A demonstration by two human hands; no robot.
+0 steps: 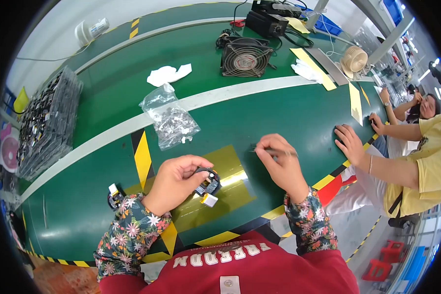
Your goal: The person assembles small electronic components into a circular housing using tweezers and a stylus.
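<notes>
My left hand (174, 181) is closed around a small black electronic housing (210, 182) with inner parts showing. A small silver pouch battery (209, 200) with a yellow edge hangs from its near side. To the right and apart from it, my right hand (284, 166) pinches slim metal tweezers (290, 154), their tip pointing left over the green table. Beneath the housing lies a translucent yellow sheet (232, 164). A second black housing (115, 197) with a pale piece on it rests just left of my left wrist.
Beyond my hands lies a clear bag of small parts (174, 125), with a crumpled white cloth (167, 74) behind it. Stacked clear trays (51, 122) stand at left. A black fan (245, 59) sits at the back. A co-worker's hand (350, 142) rests on the table at right.
</notes>
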